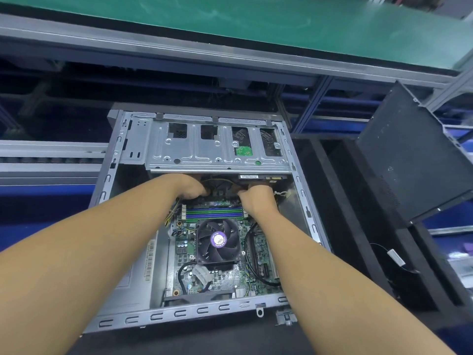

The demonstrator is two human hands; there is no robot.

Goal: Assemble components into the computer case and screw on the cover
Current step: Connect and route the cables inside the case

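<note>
So we're mid cable hookup here. Both grips are buried in the computer case, which lies open side up. The left grip has its fingers curled tight around the cable bundle that runs across to the right grip. That one is curled too, but its fingertips are tucked into the dark, so I can't tell what it's got, if anything.

The drive cage sits right above and beyond both grips, overhanging them. The RAM slots are just on the near side, with the CPU fan further back toward the wrists. The cover leans well off to the right of the right grip, not fitted yet.

My guess for the next move: seat a plug under that cage mostly by feel. It needs to go in square, no forcing, and the slack has to stay off the fan.
</note>
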